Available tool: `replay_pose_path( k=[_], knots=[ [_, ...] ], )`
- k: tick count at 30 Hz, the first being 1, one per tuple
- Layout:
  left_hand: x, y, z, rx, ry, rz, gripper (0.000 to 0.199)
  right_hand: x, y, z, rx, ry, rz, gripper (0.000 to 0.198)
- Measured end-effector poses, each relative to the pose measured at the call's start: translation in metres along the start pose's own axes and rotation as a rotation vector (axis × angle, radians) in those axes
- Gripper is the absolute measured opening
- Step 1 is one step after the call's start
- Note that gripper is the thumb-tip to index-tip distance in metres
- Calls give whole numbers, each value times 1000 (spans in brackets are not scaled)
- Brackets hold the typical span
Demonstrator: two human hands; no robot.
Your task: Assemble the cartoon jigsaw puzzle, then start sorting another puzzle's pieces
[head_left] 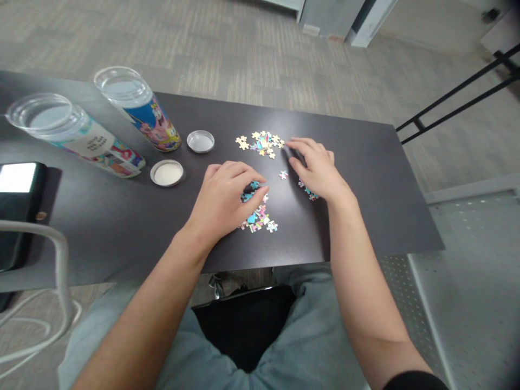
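Observation:
My left hand (229, 197) hovers over or rests at a pile of jigsaw puzzle pieces (258, 218) near the front edge of the table. Its fingers are curved, with thumb and index finger a little apart, and blue pieces show in the gap between them. My right hand (317, 165) is open, its fingertips at the right side of a second pile of pieces (265, 142), many showing yellowish backs. Below that hand, partly covered by it, lie a few colourful pieces (309, 190). A single piece (283, 175) sits between both hands.
Two clear cylinders with cartoon prints, one (142, 111) behind the other (81, 138), stand at the left. Beside them lie two round metal lids (200, 141) (167, 173). A black device (20, 211) and a white cable (60, 271) are at far left. The dark table (377, 179) ends at right.

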State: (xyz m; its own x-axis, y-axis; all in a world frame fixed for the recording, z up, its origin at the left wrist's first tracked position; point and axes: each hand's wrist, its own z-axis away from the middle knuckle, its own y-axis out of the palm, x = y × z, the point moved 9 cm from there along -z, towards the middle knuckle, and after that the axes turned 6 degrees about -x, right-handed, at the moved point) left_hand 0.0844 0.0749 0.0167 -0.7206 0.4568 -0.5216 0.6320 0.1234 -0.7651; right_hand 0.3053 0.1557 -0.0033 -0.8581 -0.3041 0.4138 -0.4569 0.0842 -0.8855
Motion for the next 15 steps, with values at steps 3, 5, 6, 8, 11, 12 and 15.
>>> replay_pose_path(
  k=[3,5,6,8,11,12,15],
  knots=[
    [0,0,0,-1,5,0,12,10,10,-2,48,-30,17,52],
    [-1,0,0,2,8,0,12,14,12,-2,63,-46,17,53],
    [-1,0,0,3,9,0,12,15,12,-2,65,-51,18,54],
    [-2,0,0,4,10,3,12,17,11,0,65,-60,25,55],
    [-1,0,1,5,6,3,13,18,8,3,70,-72,40,59],
    [-1,0,1,5,5,2,13,17,8,4,73,-72,42,61],
    [0,1,1,2,12,4,13,11,7,5,72,-51,43,68]
  ],
)
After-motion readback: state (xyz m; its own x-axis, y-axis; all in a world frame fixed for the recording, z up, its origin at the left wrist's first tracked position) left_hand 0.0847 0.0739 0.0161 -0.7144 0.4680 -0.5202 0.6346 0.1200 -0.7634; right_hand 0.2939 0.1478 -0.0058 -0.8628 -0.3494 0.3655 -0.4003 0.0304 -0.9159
